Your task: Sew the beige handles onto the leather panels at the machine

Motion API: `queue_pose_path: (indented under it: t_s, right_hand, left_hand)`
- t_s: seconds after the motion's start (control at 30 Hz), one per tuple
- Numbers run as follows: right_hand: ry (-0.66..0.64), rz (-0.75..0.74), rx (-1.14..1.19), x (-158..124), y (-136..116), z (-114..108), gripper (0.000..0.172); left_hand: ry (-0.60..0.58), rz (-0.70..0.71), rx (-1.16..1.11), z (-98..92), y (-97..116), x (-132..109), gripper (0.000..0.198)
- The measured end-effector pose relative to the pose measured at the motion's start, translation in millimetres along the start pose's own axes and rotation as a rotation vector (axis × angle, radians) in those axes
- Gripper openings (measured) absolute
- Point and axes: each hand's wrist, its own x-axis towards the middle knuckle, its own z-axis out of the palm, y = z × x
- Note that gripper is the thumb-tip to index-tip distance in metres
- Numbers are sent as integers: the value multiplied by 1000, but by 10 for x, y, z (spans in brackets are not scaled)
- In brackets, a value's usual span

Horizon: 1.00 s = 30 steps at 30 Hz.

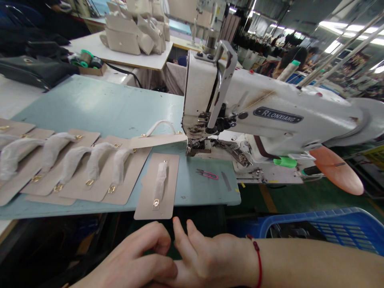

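Observation:
Both hands meet low in front of me, just off the near edge of the blue-green table. My left hand [144, 252] has bent, closed fingers pressed against my right hand; whatever lies between them is hidden. Two fingers of my right hand [207, 254] stretch out with nothing in them, and a red cord circles that wrist. Just beyond the fingertips, a beige bag panel [169, 180] with a wrapped handle [161, 180] and gold buckle overhangs the table edge. Another beige panel [162, 140] lies flat with its end at the sewing machine's needle area [195, 146].
Several beige panels [132, 176] with wrapped handles overlap on the left. Pink-handled thread snips [207, 174] lie before the white sewing machine [246, 96]. A blue plastic basket [339, 228] stands lower right. Beige bags [123, 38] sit on a table behind.

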Motion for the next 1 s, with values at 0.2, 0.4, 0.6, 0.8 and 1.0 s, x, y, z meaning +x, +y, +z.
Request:
queue_pose_path:
  t_s: [0.2, 0.4, 0.6, 0.8, 1.0]
  right_hand:
    - [16, 13, 22, -2, -6, 7, 46]
    - [0, 157, 163, 13, 22, -26, 37]
    - [21, 458, 369, -38, 18, -106, 18]
    - [-24, 470, 431, -155, -113, -74, 26]
    - [-204, 413, 467, -100, -121, -71, 32]
  left_hand:
    - [44, -39, -111, 99, -62, -8, 9]
    - [165, -194, -314, 81, -66, -76, 8]
    - [591, -387, -424, 80, -255, -232, 11]
    - [634, -531, -513, 202, -380, -199, 22]
    - [465, -583, -628, 406, -428, -103, 31]
